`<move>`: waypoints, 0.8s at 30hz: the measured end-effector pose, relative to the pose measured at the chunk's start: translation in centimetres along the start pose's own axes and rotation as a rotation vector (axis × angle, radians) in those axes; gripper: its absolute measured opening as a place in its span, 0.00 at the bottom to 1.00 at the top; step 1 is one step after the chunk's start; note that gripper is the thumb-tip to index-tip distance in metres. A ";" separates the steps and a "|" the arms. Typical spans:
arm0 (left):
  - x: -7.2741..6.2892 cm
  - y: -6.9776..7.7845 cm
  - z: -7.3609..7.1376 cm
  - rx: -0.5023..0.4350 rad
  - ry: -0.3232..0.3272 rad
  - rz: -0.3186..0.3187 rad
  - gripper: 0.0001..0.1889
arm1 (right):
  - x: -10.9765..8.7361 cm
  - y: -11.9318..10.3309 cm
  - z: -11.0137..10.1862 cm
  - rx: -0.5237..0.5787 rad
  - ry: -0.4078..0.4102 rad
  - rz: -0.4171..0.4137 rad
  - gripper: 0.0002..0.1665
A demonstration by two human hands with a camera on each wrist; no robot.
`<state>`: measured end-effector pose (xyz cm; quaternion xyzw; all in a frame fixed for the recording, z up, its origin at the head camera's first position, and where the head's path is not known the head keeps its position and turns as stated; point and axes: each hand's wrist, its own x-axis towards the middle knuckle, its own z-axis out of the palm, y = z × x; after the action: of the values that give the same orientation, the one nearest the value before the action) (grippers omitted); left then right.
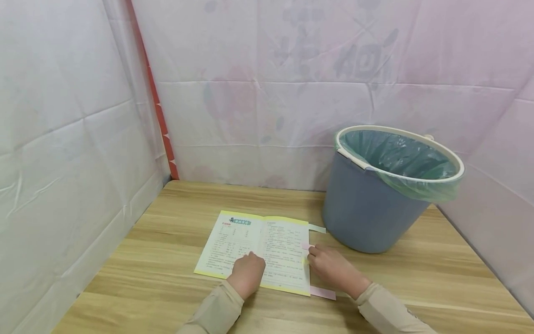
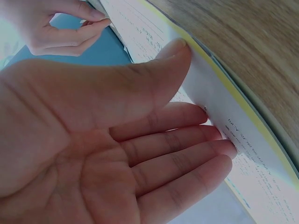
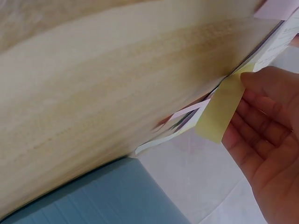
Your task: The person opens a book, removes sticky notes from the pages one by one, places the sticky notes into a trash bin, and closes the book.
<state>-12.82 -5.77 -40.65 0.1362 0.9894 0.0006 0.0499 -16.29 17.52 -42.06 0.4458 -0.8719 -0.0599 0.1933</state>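
Note:
A printed workbook (image 1: 221,241) with yellow-edged pages lies spread on the table. My left hand (image 1: 247,273) rests near its centre fold, and in the left wrist view its straight fingertips (image 2: 224,147) touch the page. At the outer edge of the right page, my right hand (image 1: 331,269) pinches a yellow sticky tab (image 3: 219,107) between thumb and fingers. Close by, a small pink tab (image 1: 306,246) shows at that same edge. A longer pink tab (image 1: 322,292) juts out near the bottom corner, and a pale green tab (image 1: 317,228) near the top.
Behind the right hand stands a blue-grey bucket (image 1: 367,204) with a cream rim, lined with a green plastic bag (image 1: 400,153). Wood-grain table (image 1: 137,278) surrounds the workbook. Pale printed sheeting (image 1: 250,116) hangs along the back and both sides.

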 end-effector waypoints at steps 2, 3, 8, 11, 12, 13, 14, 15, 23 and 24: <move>0.0 0.0 0.0 -0.001 0.002 0.000 0.08 | 0.0 0.0 -0.1 -0.002 -0.012 0.001 0.15; 0.0 0.0 0.1 -0.001 0.003 0.000 0.07 | 0.0 0.0 -0.2 0.000 -0.016 0.004 0.14; 0.0 0.0 0.2 0.002 0.007 0.003 0.06 | 0.1 0.0 -0.3 -0.007 -0.038 0.017 0.11; 0.0 0.0 0.1 0.004 0.011 0.003 0.06 | 0.2 0.0 -0.3 -0.007 -0.044 0.027 0.10; 0.0 0.0 0.1 0.004 0.010 0.004 0.06 | 0.2 0.0 -0.2 -0.008 -0.043 0.030 0.10; 0.1 0.0 0.1 0.003 0.010 0.005 0.06 | 0.2 0.1 -0.3 -0.009 -0.040 0.031 0.11; 0.0 -0.1 0.2 0.001 0.010 0.006 0.06 | 0.2 0.1 -0.3 -0.010 -0.035 0.030 0.12; 0.0 -0.1 0.2 -0.001 0.010 0.007 0.06 | 0.2 0.1 -0.3 -0.014 -0.030 0.027 0.13; 0.0 -0.1 0.0 -0.017 0.002 0.007 0.07 | 0.5 1.0 -1.2 -0.022 0.009 0.031 0.14; -0.1 -0.1 0.0 -0.018 0.000 0.008 0.07 | 0.6 1.3 -1.4 -0.017 0.010 0.043 0.14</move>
<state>-12.80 -5.86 -40.60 0.1395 0.9889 0.0098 0.0509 -16.97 17.91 -40.22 0.4257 -0.8797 -0.0609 0.2028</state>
